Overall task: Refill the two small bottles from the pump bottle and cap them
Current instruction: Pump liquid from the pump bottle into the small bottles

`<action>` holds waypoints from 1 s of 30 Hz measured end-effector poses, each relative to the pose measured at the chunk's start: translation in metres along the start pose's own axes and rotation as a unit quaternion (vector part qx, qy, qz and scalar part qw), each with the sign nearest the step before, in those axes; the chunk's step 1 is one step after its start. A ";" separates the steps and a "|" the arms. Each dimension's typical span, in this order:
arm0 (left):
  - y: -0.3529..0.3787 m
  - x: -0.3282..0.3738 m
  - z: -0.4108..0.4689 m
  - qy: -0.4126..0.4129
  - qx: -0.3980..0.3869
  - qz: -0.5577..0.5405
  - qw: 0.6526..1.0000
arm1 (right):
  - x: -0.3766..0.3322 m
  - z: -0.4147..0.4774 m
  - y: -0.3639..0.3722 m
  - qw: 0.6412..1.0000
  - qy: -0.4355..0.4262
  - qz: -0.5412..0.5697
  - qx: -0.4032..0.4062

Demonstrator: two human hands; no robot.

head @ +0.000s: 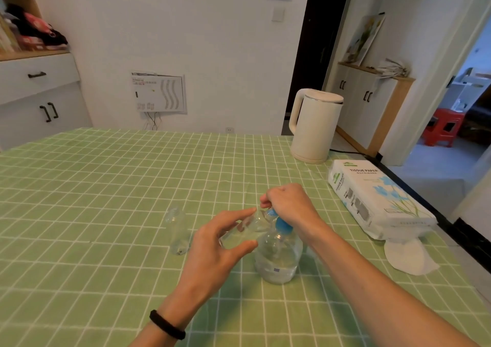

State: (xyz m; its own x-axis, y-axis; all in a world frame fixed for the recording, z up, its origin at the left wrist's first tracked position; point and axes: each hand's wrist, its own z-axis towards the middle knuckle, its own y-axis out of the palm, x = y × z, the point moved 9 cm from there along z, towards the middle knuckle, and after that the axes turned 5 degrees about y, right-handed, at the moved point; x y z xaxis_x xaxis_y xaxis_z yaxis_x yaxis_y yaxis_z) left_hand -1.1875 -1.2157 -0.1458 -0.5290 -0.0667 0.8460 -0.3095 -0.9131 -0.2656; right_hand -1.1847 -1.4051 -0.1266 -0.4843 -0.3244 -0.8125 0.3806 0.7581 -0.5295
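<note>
You are wearing a black band (167, 325) around your left wrist, thick and rounded, plain and even in colour, hugging the arm closely. It is looking soft and a little fuzzy, so it may be an elastic hair tie rather than a bracelet, though the wide lens is smearing its texture too much to say. Your right forearm (372, 280) and the short stretch of your left forearm (156, 341) are showing bare, and so are your left hand (212, 248) and your right hand (288, 206).
</note>
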 end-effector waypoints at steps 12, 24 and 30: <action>0.002 0.000 -0.002 -0.007 -0.011 0.004 1.000 | 0.006 -0.004 -0.001 1.000 0.003 -0.009 0.011; -0.002 0.009 0.000 0.003 -0.009 0.014 1.000 | -0.001 -0.003 0.000 1.000 0.006 0.007 -0.009; 0.002 -0.002 -0.001 -0.012 -0.012 0.009 1.000 | 0.006 0.002 0.001 1.000 0.006 0.011 0.005</action>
State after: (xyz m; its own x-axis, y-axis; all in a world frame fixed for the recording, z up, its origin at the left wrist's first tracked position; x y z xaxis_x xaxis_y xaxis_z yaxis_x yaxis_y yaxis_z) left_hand -1.1878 -1.2170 -0.1480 -0.5154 -0.0931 0.8519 -0.3187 -0.9019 -0.2914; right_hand -1.1859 -1.4073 -0.1325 -0.4849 -0.3002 -0.8214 0.3991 0.7598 -0.5133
